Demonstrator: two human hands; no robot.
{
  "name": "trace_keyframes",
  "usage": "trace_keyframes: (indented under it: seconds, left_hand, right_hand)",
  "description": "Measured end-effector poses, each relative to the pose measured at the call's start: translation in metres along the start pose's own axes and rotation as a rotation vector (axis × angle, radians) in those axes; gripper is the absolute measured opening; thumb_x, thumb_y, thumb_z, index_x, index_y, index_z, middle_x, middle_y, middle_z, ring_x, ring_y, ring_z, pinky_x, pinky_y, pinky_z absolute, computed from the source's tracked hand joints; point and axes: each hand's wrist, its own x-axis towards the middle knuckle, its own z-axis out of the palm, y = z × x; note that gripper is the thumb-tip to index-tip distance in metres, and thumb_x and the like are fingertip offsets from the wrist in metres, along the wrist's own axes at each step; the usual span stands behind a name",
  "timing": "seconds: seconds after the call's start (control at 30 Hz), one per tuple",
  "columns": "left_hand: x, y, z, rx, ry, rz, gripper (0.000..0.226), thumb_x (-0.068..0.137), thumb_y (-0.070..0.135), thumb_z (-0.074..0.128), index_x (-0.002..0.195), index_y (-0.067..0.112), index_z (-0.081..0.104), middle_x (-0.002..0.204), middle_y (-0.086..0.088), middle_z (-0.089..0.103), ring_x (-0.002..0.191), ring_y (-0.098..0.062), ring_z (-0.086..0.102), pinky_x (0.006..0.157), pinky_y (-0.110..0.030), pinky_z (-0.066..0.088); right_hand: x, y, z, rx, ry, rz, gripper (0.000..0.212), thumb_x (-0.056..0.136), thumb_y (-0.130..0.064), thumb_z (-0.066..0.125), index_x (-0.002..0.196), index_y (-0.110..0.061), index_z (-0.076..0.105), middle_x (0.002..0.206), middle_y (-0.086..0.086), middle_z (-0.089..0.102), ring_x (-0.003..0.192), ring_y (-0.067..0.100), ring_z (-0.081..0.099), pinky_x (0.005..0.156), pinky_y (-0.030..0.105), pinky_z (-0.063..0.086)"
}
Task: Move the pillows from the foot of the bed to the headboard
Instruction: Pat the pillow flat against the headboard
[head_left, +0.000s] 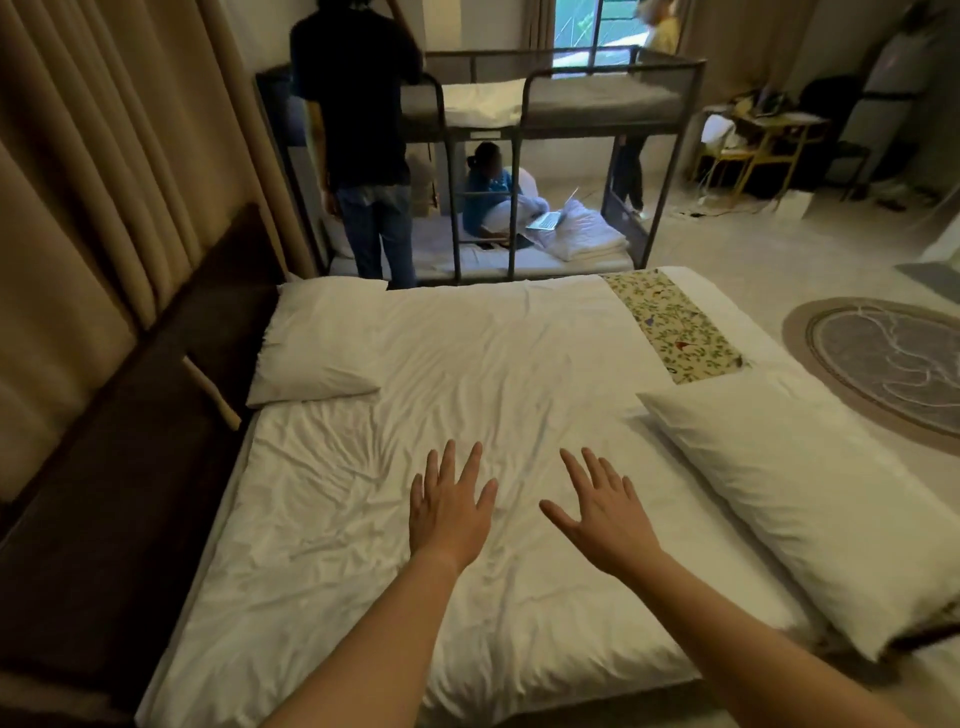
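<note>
A white rectangular pillow (800, 509) lies at the right foot edge of the white bed (363, 571), long axis far-to-near. A second white pillow (319, 340) lies far left by the dark headboard (156, 415). The left hand (449, 512) and right hand (605, 514) are over the bed, fingers spread apart.

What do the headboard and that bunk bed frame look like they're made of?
Headboard: dark brown and matte, probably padded fabric or leatherette. No wood grain shows, so this is uncertain.
Bunk bed frame: likely painted metal, judging by its thin, dark grey round tubes with bent corners.
</note>
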Motion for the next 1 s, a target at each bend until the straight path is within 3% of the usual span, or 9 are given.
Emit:
trace_keyframes:
  seconds: [0.5,1.0]
  left_hand:
    - [-0.053,0.094,0.043,-0.024,-0.099,0.168,0.066,0.110,0.062,0.024,0.170,0.044,0.003,0.180,0.005,-0.004,0.165,-0.021,-0.009,0.133,-0.047,0.003]
    - [-0.065,0.305,0.134,-0.101,-0.101,0.131,0.066,0.111,0.060,0.026,0.171,0.041,0.004,0.180,0.004,-0.002,0.166,-0.022,-0.006,0.133,-0.046,0.005]
  right_hand:
    - [-0.106,0.095,-0.019,0.030,0.084,0.205,0.088,0.099,-0.082,0.025,0.171,-0.037,0.001,0.180,0.004,0.005,0.165,0.028,0.010,0.131,0.053,0.014]
    - [-0.137,0.319,-0.082,0.036,0.068,0.207,0.085,0.101,-0.079,0.028,0.171,-0.036,0.005,0.180,0.003,0.007,0.164,0.029,0.012,0.130,0.053,0.015]
